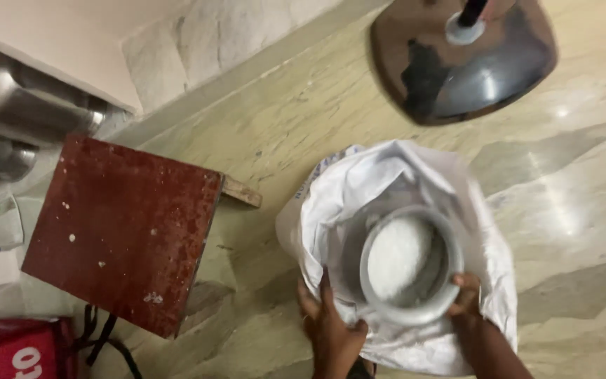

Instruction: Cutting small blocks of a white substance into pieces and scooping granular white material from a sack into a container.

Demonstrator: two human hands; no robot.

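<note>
Both hands, left hand (331,326) at seven o'clock and right hand (466,295) at four, clasp a grain-filled steel pot (409,263) inside the open white sack (394,175); tilting could spill grains onto the marble floor (562,175).

A white woven sack (394,182), rolled open at its mouth, is gripped at its near edge by the fingers of both hands. A red package (12,351) with white lettering is seen far left of the fingers.
</note>
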